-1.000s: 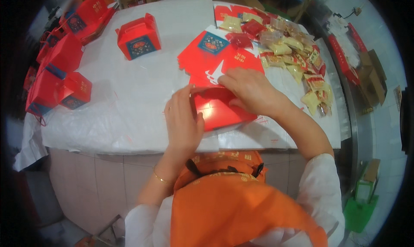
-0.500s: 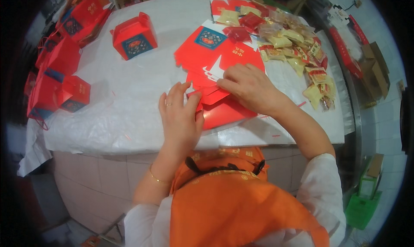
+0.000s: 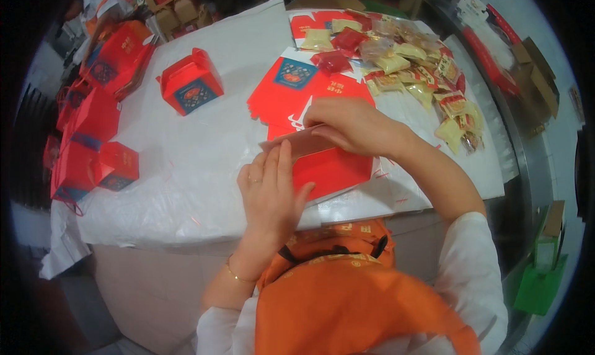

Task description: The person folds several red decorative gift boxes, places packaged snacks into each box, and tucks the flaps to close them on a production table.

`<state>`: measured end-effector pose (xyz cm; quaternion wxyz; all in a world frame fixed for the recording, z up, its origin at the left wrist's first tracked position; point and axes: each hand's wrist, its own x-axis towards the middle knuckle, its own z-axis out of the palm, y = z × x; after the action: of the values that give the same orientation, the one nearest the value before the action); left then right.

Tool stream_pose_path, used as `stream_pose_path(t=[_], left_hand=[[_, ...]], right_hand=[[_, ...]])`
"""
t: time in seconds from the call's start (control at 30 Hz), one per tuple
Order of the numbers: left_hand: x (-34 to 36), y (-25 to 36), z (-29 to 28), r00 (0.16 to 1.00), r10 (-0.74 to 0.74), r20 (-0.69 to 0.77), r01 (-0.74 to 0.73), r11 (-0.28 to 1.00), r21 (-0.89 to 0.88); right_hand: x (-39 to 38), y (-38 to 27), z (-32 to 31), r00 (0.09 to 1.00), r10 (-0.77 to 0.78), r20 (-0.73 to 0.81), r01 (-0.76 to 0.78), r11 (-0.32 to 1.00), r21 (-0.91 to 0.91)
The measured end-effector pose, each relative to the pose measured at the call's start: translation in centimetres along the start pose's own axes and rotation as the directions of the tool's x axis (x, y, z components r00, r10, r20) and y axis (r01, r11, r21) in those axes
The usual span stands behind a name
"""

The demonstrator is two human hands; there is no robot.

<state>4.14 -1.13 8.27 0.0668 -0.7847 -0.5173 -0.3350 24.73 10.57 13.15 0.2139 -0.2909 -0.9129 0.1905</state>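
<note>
At the centre of the frame, a partly folded red carton (image 3: 338, 172) lies near the front edge of a table covered in white sheeting (image 3: 167, 200), its glossy red panel facing up and a duller grey-brown flap (image 3: 302, 144) raised along its far side.

The left hand (image 3: 271, 187) is at the carton's left end, its thumb spread away from the fingers — fingertips against the flap, thumb by the red panel. The right hand (image 3: 348, 127) is bent over the far right part of the carton, pinching the flap between thumb and curled fingers.

Just beyond the hands, flat red blanks (image 3: 322, 88) with a blue printed patch lie overlapped. A heap of wrapped packets (image 3: 403, 63), yellow, red and clear, spreads across the upper right, some resting on the blanks. In the upper left part of the table a finished red box (image 3: 186, 76) with a handle stands upright and apart, while more red boxes (image 3: 99, 116) crowd the left edge. Part of a co-worker (image 3: 106, 4) shows at the top left corner. An orange apron (image 3: 347, 299) fills the bottom centre; a green container (image 3: 539, 287) sits at the lower right.
</note>
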Motion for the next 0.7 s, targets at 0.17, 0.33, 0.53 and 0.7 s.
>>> stream_pose_path(t=[0.17, 0.33, 0.53, 0.7], left_hand=[[0.4, -0.4, 0.5, 0.997, 0.008, -0.083, -0.019, 0.992, -0.128], [-0.3, -1.0, 1.2, 0.981, 0.043, -0.191, -0.072, 0.986, -0.149], [-0.9, -1.2, 1.8, 0.992, -0.005, -0.125, -0.019, 0.981, -0.192], [-0.7, -1.2, 1.8, 0.996, 0.013, -0.086, -0.028, 0.984, -0.177]], right_hand=[[0.1, 0.5, -0.8, 0.99, -0.053, 0.132, 0.048, 0.998, 0.034], [-1.4, 0.2, -1.4, 0.965, -0.057, 0.258, 0.037, 0.996, 0.082], [-3.0, -1.3, -0.9, 0.967, -0.105, 0.231, 0.103, 0.994, 0.022], [-3.2, -1.1, 0.8, 0.974, -0.029, 0.227, 0.049, 0.995, -0.083]])
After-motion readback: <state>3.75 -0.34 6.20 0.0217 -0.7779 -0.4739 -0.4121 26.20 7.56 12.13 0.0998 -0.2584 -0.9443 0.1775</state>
